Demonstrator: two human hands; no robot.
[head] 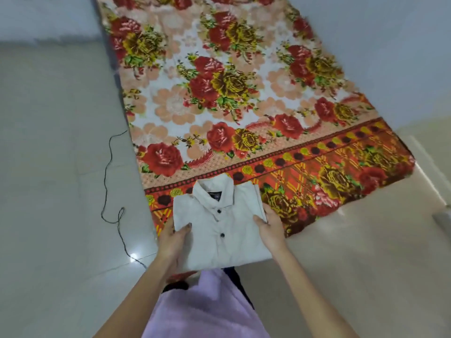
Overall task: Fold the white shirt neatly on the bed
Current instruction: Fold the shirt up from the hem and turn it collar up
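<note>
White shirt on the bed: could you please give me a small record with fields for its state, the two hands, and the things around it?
item: white shirt, folded into a compact rectangle, front side up
orientation: collar on the far side, away from the person
fastening: two dark buttons visible
left: left hand grips the shirt's left edge, thumb on top
right: right hand grips the right edge, thumb on top
surface: floral bedcover; shirt at its near end
nearby: black cable on the floor, left of the bed
</note>
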